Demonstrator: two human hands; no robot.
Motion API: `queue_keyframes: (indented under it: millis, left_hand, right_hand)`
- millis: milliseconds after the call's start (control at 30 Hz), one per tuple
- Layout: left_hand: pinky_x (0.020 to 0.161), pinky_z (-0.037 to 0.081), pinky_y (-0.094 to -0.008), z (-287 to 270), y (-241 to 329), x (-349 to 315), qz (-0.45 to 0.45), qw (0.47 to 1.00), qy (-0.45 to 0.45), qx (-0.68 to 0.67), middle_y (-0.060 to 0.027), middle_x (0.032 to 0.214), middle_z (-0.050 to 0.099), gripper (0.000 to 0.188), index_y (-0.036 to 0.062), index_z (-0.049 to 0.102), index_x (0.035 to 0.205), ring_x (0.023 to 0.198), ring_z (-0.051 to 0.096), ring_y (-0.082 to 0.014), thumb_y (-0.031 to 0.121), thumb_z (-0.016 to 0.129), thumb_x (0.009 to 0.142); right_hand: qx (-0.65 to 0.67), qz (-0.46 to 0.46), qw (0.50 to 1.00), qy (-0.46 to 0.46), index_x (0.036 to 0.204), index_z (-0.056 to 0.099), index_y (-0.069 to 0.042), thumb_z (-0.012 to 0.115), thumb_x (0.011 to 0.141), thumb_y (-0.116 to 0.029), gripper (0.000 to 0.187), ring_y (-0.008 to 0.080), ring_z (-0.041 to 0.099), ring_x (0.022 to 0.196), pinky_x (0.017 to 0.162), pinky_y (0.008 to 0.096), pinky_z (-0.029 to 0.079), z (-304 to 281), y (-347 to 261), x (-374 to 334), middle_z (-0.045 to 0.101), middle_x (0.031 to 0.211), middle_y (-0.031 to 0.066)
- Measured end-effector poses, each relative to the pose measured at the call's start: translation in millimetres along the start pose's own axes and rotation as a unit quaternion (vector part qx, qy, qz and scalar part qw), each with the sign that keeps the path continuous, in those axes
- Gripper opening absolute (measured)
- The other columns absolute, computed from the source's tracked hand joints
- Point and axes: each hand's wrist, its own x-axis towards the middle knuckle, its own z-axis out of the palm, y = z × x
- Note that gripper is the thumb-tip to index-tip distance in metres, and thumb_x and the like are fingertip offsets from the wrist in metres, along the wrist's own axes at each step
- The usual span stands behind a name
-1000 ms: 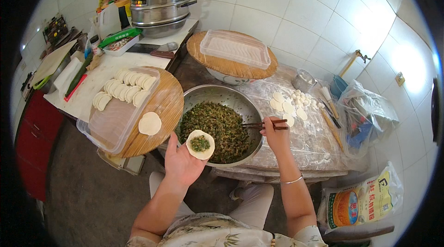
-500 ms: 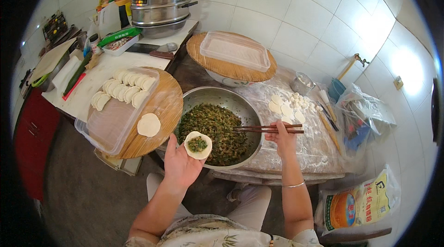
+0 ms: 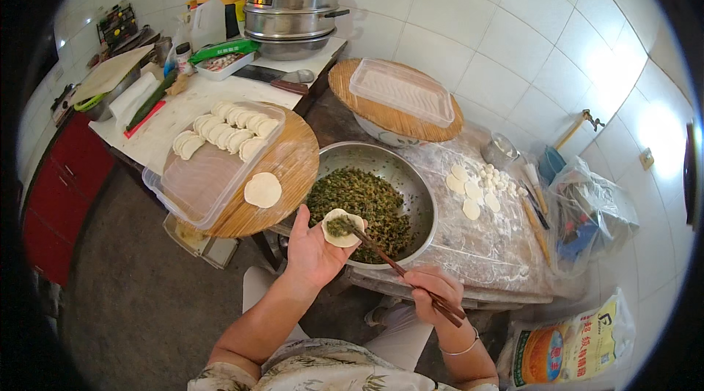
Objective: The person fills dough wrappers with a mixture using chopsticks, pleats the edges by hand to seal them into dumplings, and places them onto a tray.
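Observation:
My left hand [image 3: 312,257] lies palm up, holding a round dumpling wrapper [image 3: 352,239] on its fingers. Green filling sits in the wrapper's middle, touched by the tips of brown chopsticks [image 3: 389,261]. My right hand [image 3: 436,292] grips the chopsticks near their thick ends. Just beyond is a steel bowl [image 3: 427,222] of chopped green filling [image 3: 356,197]. To the left, one bare wrapper [image 3: 262,190] rests on a round wooden board [image 3: 297,149], beside a clear plastic tray [image 3: 213,204] with rows of folded dumplings [image 3: 227,127].
Several wrappers [image 3: 471,193] and small dough pieces [image 3: 499,177] lie on the floured table [image 3: 484,252] at right, near a rolling pin [image 3: 537,233]. A covered bowl [image 3: 385,129] stands behind. On the left counter are a cleaver [image 3: 264,74] and steamer pots [image 3: 293,21].
My right hand has brought the chopsticks from over the bowl's right side down and left, their tips now on the filling in the wrapper. The whole view has shifted slightly.

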Motion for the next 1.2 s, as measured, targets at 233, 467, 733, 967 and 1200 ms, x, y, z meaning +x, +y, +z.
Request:
queue_keyframes:
  millis: [233,467,733,967,1200]
  left_hand:
    - [0.100,0.037,-0.0496,4.7,-2.2,-7.0,-0.025,0.999,-0.043,0.002,-0.0254,0.131,0.045,0.082,-0.0026,0.038,0.131,0.123,0.045,-0.0359,0.066,0.029,0.089]
    - [0.101,0.037,-0.0471,17.7,-12.0,-18.3,-0.032,0.996,-0.074,-0.030,-0.0239,0.132,0.045,0.081,-0.0040,0.039,0.130,0.124,0.043,-0.0358,0.065,0.031,0.089]
    - [0.098,0.040,-0.0491,8.3,-14.1,-14.9,0.008,0.989,-0.088,-0.121,-0.0238,0.124,0.050,0.079,-0.0045,0.040,0.126,0.116,0.050,-0.0346,0.065,0.037,0.088]
    - [0.098,0.039,-0.0462,12.1,4.8,-15.4,0.059,0.995,-0.022,-0.082,-0.0224,0.119,0.052,0.077,-0.0029,0.045,0.120,0.112,0.051,-0.0330,0.066,0.033,0.088]
    - [0.099,0.037,-0.0481,17.2,0.5,-18.8,0.023,0.998,-0.027,-0.047,-0.0198,0.125,0.050,0.081,-0.0028,0.042,0.127,0.116,0.049,-0.0340,0.067,0.033,0.087]
  right_hand:
    - [0.337,0.212,0.893,0.210,0.093,0.058,0.003,0.042,0.098,-0.022,0.030,0.0243,0.065,0.064,0.057,0.0348,0.054,-7.7,4.7,-7.9,0.064,0.079,0.0157]
    - [0.487,0.269,0.790,0.259,0.103,0.057,0.001,0.039,0.099,-0.020,0.028,0.0247,0.063,0.061,0.058,0.0379,0.056,16.8,23.5,-10.2,0.061,0.078,0.0137]
    - [0.434,0.339,0.777,0.306,0.101,0.057,0.001,0.042,0.098,-0.018,0.024,0.0227,0.060,0.056,0.051,0.0377,0.055,17.4,18.3,-11.9,0.057,0.074,0.0110]
    - [0.410,0.292,0.813,0.292,0.108,0.056,0.004,0.040,0.099,-0.024,0.033,0.0216,0.058,0.056,0.050,0.0360,0.053,-17.4,22.9,-23.3,0.058,0.079,0.0103]
    - [0.480,0.271,0.794,0.258,0.112,0.055,0.004,0.036,0.100,-0.028,0.039,0.0248,0.064,0.072,0.064,0.0387,0.055,3.3,23.0,-16.7,0.062,0.088,0.0132]
